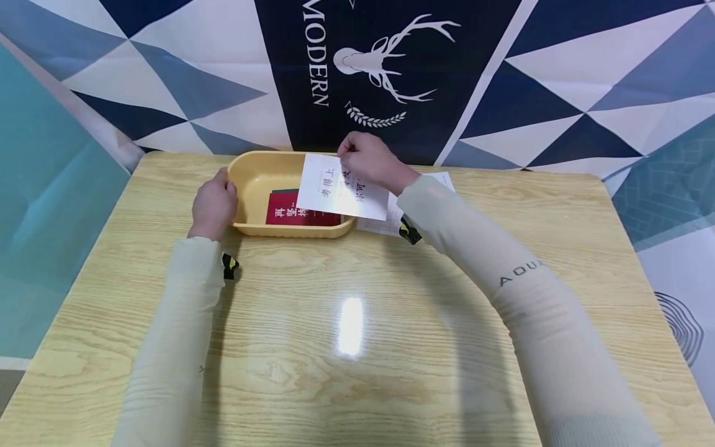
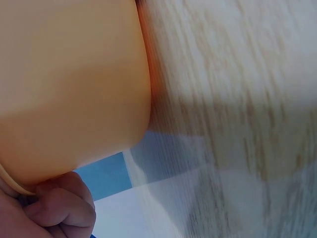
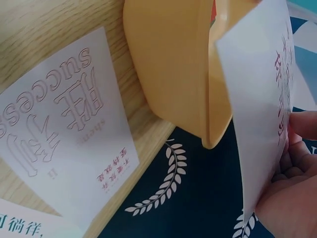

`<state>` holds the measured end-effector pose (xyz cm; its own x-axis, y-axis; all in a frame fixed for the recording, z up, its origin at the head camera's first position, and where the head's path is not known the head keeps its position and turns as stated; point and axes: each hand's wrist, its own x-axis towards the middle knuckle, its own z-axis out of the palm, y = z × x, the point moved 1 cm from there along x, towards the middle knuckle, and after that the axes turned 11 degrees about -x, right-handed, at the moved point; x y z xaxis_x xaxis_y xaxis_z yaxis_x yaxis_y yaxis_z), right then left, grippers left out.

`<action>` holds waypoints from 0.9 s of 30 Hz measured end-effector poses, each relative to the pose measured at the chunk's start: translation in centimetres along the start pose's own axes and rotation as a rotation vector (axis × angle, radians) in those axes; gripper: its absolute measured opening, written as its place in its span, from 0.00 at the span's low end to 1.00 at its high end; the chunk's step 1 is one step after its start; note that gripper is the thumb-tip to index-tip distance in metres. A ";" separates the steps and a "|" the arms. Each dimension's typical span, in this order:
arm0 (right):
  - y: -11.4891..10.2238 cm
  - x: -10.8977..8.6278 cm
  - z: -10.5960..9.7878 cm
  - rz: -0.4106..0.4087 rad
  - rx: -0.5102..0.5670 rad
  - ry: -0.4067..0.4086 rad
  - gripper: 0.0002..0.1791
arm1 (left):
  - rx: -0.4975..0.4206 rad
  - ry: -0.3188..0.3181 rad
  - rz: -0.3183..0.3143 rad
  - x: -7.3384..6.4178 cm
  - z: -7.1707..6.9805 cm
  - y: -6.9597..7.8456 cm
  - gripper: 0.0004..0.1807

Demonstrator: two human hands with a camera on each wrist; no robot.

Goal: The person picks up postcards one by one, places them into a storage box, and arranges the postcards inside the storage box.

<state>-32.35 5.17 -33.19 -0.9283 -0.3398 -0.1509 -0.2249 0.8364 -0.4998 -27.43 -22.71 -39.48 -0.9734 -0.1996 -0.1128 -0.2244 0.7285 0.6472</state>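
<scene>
A white card [image 1: 318,202], on which 考得上 can be read, is pinched between the closed fingers of the right hand [image 1: 368,161], above the right part of the yellow basin [image 1: 279,231]. The basin's left rim is gripped by the curled fingers of the left hand [image 1: 214,205]. Inside, a red card [image 1: 282,214] marked 再坚持 is partly hidden. On the counter [image 1: 313,310] beside the basin, a card outlined "success" [image 3: 74,114] is seen. "AQUA" is printed on the right sleeve [image 1: 522,279], "MODERN" on the backdrop [image 1: 296,37].
</scene>
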 end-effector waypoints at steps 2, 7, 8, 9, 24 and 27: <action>-0.2 0.1 0.1 0.001 -0.004 -0.007 0.10 | -0.001 0.001 0.000 0.0 0.0 0.0 0.27; -0.6 0.3 0.3 -0.022 -0.027 0.012 0.09 | 0.002 0.017 0.028 -0.1 0.0 0.0 0.27; -0.7 0.4 0.4 -0.031 -0.029 0.016 0.10 | 0.005 0.020 0.035 -0.1 0.0 0.0 0.26; -0.7 0.4 0.4 -0.037 -0.033 0.018 0.10 | 0.009 0.022 0.041 -0.1 0.0 0.0 0.26; -1.9 1.3 1.3 -0.049 -0.020 -0.004 0.09 | 0.008 0.022 0.033 0.1 0.0 -0.2 0.27; -2.1 1.4 1.4 -0.055 -0.019 -0.003 0.09 | 0.008 0.023 0.036 0.1 0.0 -0.2 0.27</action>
<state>-32.77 2.29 -33.57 -0.9136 -0.3865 -0.1261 -0.2810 0.8244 -0.4913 -27.51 -22.89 -39.69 -0.9794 -0.1884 -0.0722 -0.1900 0.7404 0.6447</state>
